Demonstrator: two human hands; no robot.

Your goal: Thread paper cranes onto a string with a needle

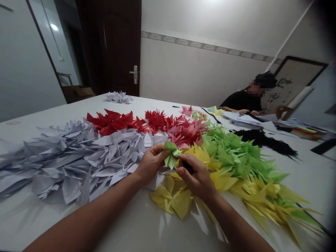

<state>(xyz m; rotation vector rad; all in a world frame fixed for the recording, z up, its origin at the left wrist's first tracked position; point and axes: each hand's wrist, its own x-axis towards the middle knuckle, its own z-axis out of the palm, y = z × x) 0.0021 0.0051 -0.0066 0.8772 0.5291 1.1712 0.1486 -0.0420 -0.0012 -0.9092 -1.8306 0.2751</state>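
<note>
A small green folded-paper flower is pinched between the thumb and fingers of my left hand, above the near edge of the paper heaps. Close on its right side, my right hand is curled, its index fingertip at the paper. Something dark shows inside that curl, mostly hidden by the fingers, and I cannot make out what it is. Yellow folded-paper pieces lie below and beside my right hand. White folded-paper pieces spread to the left of my left hand.
Red, pink and green folded-paper pieces lie beyond my hands on the white table. Black strands and paper stacks lie to the right. Another person sits at the far right.
</note>
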